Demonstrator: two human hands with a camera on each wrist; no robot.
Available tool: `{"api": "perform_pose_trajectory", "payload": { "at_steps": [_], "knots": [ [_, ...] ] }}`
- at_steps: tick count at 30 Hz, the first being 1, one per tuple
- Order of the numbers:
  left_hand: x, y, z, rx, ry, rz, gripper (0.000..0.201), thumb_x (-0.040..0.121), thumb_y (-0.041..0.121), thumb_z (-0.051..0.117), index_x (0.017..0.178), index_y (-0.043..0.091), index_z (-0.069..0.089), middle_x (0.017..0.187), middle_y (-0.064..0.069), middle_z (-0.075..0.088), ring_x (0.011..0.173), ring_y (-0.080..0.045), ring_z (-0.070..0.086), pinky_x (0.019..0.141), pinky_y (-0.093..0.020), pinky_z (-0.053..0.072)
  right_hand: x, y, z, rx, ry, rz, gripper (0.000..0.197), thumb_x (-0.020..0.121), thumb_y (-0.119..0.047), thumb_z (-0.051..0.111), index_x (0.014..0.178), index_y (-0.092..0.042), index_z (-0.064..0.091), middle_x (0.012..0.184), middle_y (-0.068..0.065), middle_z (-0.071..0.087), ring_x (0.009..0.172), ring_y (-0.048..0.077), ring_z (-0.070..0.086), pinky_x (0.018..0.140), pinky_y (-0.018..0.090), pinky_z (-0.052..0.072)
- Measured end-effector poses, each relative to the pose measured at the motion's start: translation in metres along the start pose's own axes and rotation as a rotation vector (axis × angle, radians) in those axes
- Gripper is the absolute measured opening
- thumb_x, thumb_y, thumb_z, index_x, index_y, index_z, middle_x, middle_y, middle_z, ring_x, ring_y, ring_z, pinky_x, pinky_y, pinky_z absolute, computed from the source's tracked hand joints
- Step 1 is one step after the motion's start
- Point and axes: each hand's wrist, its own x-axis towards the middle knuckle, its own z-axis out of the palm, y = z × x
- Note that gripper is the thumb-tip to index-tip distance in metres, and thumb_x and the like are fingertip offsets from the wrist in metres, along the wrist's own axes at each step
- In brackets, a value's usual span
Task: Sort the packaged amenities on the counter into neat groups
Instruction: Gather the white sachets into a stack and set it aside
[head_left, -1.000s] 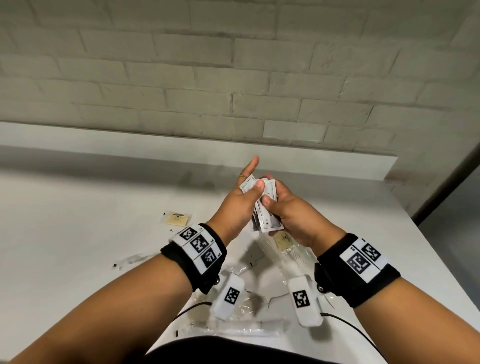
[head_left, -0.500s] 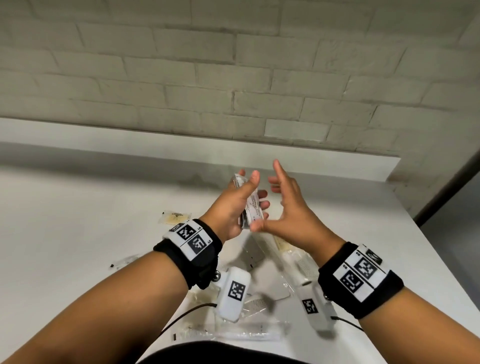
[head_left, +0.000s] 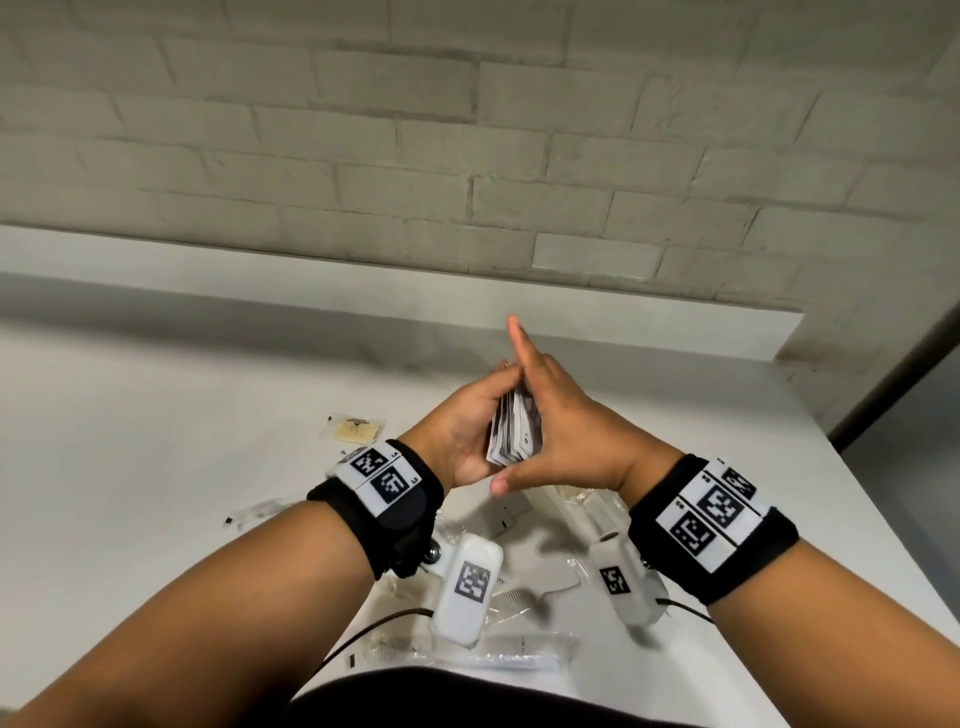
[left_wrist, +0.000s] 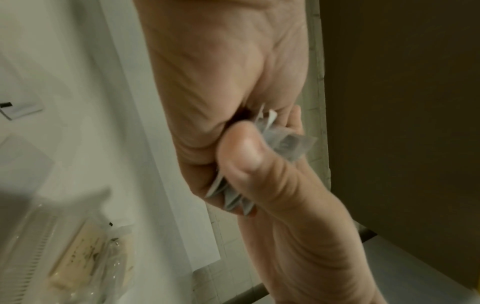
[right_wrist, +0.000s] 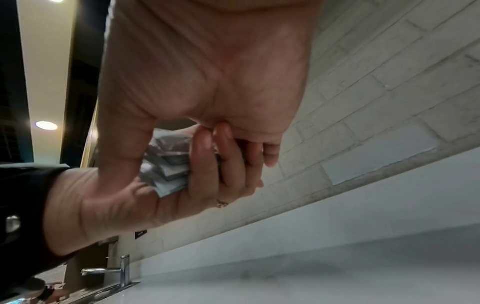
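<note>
My left hand (head_left: 465, 415) holds a stack of small white printed packets (head_left: 514, 431) upright above the white counter (head_left: 156, 441), fingers curled round it. My right hand (head_left: 566, 431) lies flat against the stack's right side, its index finger straight and pointing up, its thumb under the stack's lower edge. The left wrist view shows the packets' corners (left_wrist: 288, 142) fanned out behind that thumb. In the right wrist view the stack (right_wrist: 168, 164) sits between the two palms.
A tan packet (head_left: 353, 428) lies left of the hands, a clear thin packet (head_left: 254, 512) nearer me. Below the wrists lie comb packets (head_left: 597, 514), a white packet (head_left: 506, 514) and a long clear packet (head_left: 498, 649). The counter's edge runs on the right. A faucet (right_wrist: 122, 271) stands far left.
A second ago both hands gripped the stack. The right hand then spread away from it and now presses flat against its side again. The left hand keeps its hold.
</note>
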Motion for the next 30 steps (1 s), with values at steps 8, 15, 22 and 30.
{"api": "perform_pose_trajectory", "payload": {
  "at_steps": [8, 15, 22, 30],
  "knots": [
    [-0.001, -0.004, 0.007, 0.078, 0.040, 0.017, 0.032, 0.093, 0.026, 0.049, 0.118, 0.007, 0.054, 0.104, -0.020, 0.056, 0.086, -0.025, 0.063, 0.068, -0.032, 0.056, -0.001, 0.005, 0.003, -0.086, 0.044, -0.025, 0.134, 0.059, -0.041, 0.082, 0.140, -0.053, -0.025, 0.125, 0.000, 0.037, 0.122, 0.016, 0.039, 0.107, 0.040, 0.040],
    [0.003, 0.000, 0.003, 0.033, 0.222, 0.146, 0.023, 0.097, 0.014, 0.042, 0.119, 0.019, 0.048, 0.089, -0.009, 0.054, 0.069, -0.021, 0.055, 0.064, -0.037, 0.051, -0.006, 0.007, -0.005, 0.255, 0.106, 0.059, 0.132, 0.061, -0.031, 0.088, 0.148, -0.044, -0.010, 0.145, -0.002, 0.029, 0.133, 0.006, 0.034, 0.094, 0.010, 0.037],
    [0.013, -0.007, -0.002, 0.058, 0.359, 0.347, 0.018, 0.098, 0.011, 0.041, 0.112, 0.023, 0.042, 0.085, -0.006, 0.049, 0.065, -0.018, 0.055, 0.062, -0.032, 0.050, 0.012, 0.013, 0.013, 0.729, 0.017, 0.379, 0.059, 0.066, -0.006, 0.084, 0.101, -0.019, 0.038, 0.097, 0.005, 0.057, 0.087, 0.021, 0.058, 0.079, 0.039, 0.045],
    [0.024, -0.007, -0.025, -0.017, 0.410, 0.365, 0.016, 0.098, 0.009, 0.042, 0.101, 0.025, 0.043, 0.084, -0.003, 0.049, 0.074, -0.018, 0.054, 0.068, -0.033, 0.047, 0.043, 0.019, 0.030, 0.616, -0.038, 0.355, 0.035, 0.067, -0.001, 0.065, 0.077, -0.017, 0.036, 0.088, 0.005, 0.054, 0.074, 0.022, 0.052, 0.068, 0.037, 0.045]
  ]
}}
